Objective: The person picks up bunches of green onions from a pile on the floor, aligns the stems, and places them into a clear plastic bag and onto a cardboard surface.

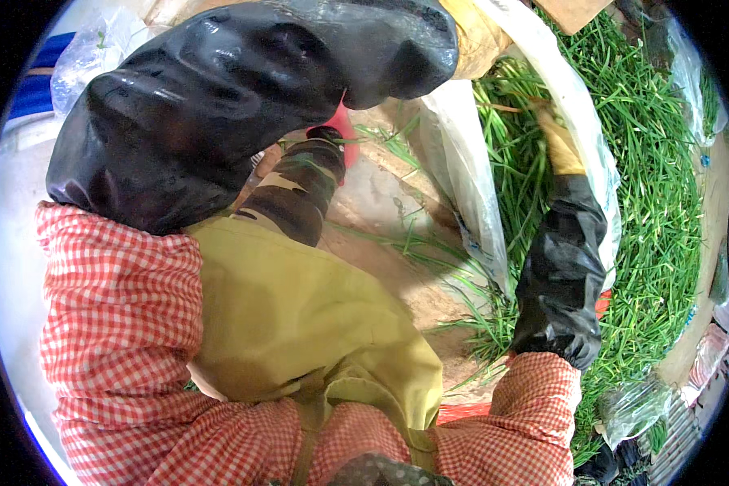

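Note:
My left hand [481, 41], in a yellow glove below a black sleeve cover, is at the upper rim of an open white plastic bag [462, 146]. Its fingers are hidden by the bag's edge. Long green leafy stalks [510, 176] fill the inside of the bag. Among them, against the bag's right wall, reaches my right hand [562, 143], also in a yellow glove. Its fingertips are blurred and partly covered by leaves, so its grip cannot be made out.
A large heap of the same green stalks [650, 200] lies right of the bag. Loose stalks [486, 322] are scattered on the floor before my yellow-green apron [304, 304]. Clear plastic bags lie at upper left [94, 61] and lower right [635, 410]. A camouflage-patterned leg [297, 188] shows beneath my left arm.

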{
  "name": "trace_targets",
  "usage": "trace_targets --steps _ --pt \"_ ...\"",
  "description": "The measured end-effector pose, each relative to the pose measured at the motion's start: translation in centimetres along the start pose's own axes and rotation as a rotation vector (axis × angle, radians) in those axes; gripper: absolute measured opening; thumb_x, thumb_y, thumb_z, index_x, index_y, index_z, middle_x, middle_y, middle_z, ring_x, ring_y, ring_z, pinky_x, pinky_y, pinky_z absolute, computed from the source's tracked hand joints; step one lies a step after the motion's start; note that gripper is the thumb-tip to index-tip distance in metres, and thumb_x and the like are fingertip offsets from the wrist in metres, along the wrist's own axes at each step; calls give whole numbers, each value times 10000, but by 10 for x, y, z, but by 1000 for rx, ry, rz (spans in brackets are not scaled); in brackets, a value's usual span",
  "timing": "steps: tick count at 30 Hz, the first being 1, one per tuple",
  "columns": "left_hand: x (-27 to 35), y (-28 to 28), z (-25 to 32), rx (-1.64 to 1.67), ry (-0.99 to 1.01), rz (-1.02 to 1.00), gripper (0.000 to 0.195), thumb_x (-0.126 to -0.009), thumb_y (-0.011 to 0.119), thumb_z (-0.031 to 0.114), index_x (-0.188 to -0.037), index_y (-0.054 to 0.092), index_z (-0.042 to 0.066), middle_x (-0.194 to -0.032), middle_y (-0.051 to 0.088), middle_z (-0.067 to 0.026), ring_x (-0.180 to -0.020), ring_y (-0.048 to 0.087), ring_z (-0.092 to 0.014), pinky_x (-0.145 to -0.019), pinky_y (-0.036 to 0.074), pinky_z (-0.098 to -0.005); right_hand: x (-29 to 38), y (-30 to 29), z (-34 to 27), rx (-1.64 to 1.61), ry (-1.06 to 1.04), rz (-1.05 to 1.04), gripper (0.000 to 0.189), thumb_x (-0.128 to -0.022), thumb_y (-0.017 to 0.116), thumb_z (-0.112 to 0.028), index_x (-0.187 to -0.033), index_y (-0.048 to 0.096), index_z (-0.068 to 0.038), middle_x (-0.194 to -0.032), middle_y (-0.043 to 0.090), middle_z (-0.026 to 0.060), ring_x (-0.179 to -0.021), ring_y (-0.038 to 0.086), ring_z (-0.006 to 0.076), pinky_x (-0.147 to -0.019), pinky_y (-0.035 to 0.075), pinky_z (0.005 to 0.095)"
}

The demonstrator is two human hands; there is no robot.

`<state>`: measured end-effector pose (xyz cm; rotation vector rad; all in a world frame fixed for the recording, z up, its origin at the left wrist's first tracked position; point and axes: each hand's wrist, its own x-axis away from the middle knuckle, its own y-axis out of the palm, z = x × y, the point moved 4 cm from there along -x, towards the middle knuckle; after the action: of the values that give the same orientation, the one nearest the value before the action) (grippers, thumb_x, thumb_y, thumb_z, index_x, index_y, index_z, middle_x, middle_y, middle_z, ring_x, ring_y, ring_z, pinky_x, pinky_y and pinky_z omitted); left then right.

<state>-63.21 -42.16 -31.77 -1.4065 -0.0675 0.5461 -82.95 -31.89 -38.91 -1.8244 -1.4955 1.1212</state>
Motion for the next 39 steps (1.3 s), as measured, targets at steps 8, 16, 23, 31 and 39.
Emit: trace_targets --steps 8,16,23,31,39 --pt "3 -35 26 58 77 155 292 -723 565 120 -994 672 113 -854 661 -133 -779 623 -320 -713 501 -380 7 -14 -18 -317 131 -186 364 -795 671 -175 -1144 634 -76 -1000 668 59 -892 594 176 -839 449 310" --pt "74 -44 33 -246 135 -118 416 -804 517 148 -1214 551 82 -1093 605 -173 -1030 559 -339 -917 434 -405 11 93 -88 44 145 -583 599 -733 640 -251 -1292 485 -103 -1240 527 195 -1064 565 335 -908 449 379" --pt "110 46 -3 -1219 139 -18 398 -847 475 181 -1227 539 85 -1145 591 -138 -1037 555 -338 -870 461 -418 98 157 -154 382 62 -629 486 -900 446 -200 -1367 384 -82 -1434 323 241 -1195 491 320 -810 516 369" --pt "105 -32 45 45 -139 -152 419 -857 460 198 -1250 510 63 -1083 608 -168 -1000 571 -352 -857 465 -411 107 169 -142 603 207 -514 641 -889 489 -329 -1446 262 -108 -1495 215 192 -1336 286 328 -939 383 487" --pt "139 33 35 -50 -222 -78 416 -857 445 190 -1235 506 28 -1020 635 -191 -932 603 -354 -819 476 -431 130 193 -142 690 232 -899 568 -904 496 -300 -1400 336 -74 -1231 513 101 -1151 479 259 -849 419 466"
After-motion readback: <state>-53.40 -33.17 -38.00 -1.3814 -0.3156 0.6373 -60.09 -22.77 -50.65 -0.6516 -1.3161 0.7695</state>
